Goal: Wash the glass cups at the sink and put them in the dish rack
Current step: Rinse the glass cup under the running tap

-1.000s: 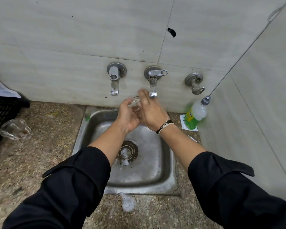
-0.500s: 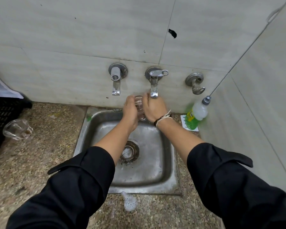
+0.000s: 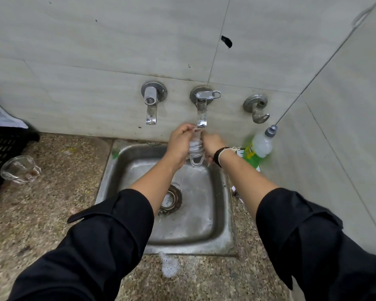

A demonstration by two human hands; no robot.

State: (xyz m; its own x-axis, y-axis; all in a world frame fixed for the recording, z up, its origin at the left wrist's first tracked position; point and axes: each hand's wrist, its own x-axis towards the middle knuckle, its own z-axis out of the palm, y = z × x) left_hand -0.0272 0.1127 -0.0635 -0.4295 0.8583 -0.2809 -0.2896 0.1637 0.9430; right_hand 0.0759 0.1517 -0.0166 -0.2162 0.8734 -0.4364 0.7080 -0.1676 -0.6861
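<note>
1. Left sleeve (image 3: pixel 91 246): black fabric, loose and wide, rolled back into a thick cuff below the elbow, with a pointed tab of cloth jutting from the fold.
2. Right sleeve (image 3: pixel 317 246): the same black fabric, rolled back likewise, its folded edge forming a flap.
3. Both forearms bare from cuff to wrist.
4. Right wrist: a black band (image 3: pixel 219 153) with a thin white cord (image 3: pixel 227 151), its knotted ends loose.
5. Left wrist: nothing worn.
</note>
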